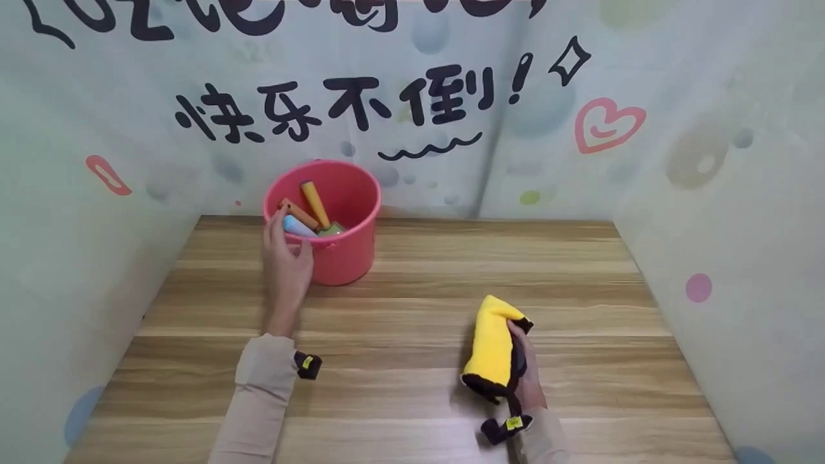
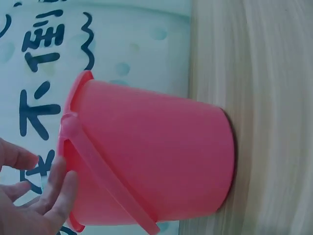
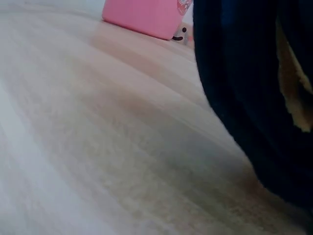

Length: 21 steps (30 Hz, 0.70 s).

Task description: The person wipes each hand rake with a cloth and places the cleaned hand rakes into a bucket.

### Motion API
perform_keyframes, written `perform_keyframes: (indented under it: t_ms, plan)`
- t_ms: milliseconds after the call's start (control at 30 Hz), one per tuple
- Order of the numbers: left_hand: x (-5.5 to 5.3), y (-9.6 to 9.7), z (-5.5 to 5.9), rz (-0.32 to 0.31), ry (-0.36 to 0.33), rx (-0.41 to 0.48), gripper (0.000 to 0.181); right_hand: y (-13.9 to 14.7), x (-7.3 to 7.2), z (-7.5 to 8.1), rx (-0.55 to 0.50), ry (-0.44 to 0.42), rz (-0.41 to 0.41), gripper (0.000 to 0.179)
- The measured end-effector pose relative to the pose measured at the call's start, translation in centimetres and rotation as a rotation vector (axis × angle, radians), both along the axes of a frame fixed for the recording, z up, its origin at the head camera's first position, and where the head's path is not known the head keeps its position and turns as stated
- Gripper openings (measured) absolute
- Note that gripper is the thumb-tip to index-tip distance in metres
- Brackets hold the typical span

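Note:
A pink bucket (image 1: 348,261) stands upright at the back left of the table. My left hand (image 1: 287,261) is at its near left rim, fingers spread and slightly bent; in the left wrist view a gap shows between thumb and fingers. Inside the bucket lie a yellow handle (image 1: 314,203), an orange-brown stick (image 1: 300,214), a light blue rounded piece (image 1: 298,226) and a green piece (image 1: 332,230). On the right, my right hand (image 1: 530,377) grips a yellow-and-black soft fabric thing (image 1: 493,341) by its right side. Its dark side (image 3: 234,88) fills the right of the right wrist view.
The wooden table (image 1: 399,309) is bounded by a printed cloth backdrop (image 1: 438,174) behind and pale side walls. The bucket's pink carrying handle (image 2: 107,169) hangs down its outside. A small black camera (image 1: 308,365) is worn at the left wrist, another (image 1: 506,428) at the right.

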<state>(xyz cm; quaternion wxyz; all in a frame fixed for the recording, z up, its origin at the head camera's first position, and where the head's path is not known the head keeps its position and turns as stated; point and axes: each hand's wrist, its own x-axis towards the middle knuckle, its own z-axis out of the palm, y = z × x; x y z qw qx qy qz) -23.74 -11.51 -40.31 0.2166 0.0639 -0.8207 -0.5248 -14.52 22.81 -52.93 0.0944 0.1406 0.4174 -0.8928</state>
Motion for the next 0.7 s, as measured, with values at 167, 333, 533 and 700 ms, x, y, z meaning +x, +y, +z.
perform_keyframes:
  t_ms: [167,333,533,700]
  plan:
    - [2.9,1.5,-2.6,-0.064,0.100,-0.103,0.070,0.1,-1.3,-1.3,-0.078,0.040,-0.024,0.023]
    - [6.1,3.6,-5.9,-0.225,-0.059,-0.250,0.068,-0.1,-2.4,-2.2,-0.102,0.059,-0.047,0.020]
    - [8.9,6.0,-9.8,-0.430,-0.121,-0.393,0.059,-0.3,-2.7,-2.8,-0.013,0.066,-0.094,0.023]
    - [10.6,6.9,-12.0,-0.533,-0.119,-0.486,0.049,-0.4,-3.1,-2.7,0.102,0.024,-0.122,0.014]
